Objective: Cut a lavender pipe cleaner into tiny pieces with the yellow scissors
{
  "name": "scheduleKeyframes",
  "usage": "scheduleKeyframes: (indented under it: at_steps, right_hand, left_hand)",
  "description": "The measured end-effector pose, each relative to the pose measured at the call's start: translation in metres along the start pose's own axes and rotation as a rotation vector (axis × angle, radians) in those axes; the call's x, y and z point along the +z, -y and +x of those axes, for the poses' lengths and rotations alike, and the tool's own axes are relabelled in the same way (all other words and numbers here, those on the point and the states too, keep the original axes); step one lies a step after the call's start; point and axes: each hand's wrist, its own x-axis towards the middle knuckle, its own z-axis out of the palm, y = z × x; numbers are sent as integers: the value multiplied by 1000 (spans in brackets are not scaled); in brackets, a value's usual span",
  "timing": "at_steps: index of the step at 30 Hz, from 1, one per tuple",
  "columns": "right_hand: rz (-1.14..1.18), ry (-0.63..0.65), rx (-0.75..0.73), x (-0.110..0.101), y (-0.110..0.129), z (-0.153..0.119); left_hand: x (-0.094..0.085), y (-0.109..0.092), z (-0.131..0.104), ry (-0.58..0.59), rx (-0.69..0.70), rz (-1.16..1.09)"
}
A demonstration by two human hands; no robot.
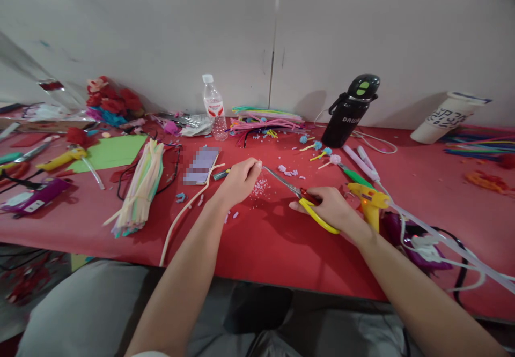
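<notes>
My right hand [328,207] is wrapped round the handles of the scissors [317,217], which are yellow with a red part. The scissor blades point up and left, with their tips close to the fingertips of my left hand [242,177]. The thumb and index finger of that left hand are pinched together; whatever is between them is too small to make out. Under the blades, tiny pale clippings [260,186] lie scattered on the red table. Slightly longer lilac pieces [288,171] sit just behind the scissors.
Left of my arm are a cream pipe cleaner [174,223], a phone [202,165] and a pipe-cleaner bundle [140,191]. A plastic bottle [215,108] and black flask [350,113] stand behind. A yellow glue gun [370,202] and cables [438,233] are close to my right forearm.
</notes>
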Motion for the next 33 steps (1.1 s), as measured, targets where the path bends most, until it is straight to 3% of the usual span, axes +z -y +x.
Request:
scheduleKeyframes:
  at_steps: [33]
  right_hand:
    - [9, 3, -6, -1, -1, 1]
  left_hand:
    - [1, 1, 0, -2, -54, -62]
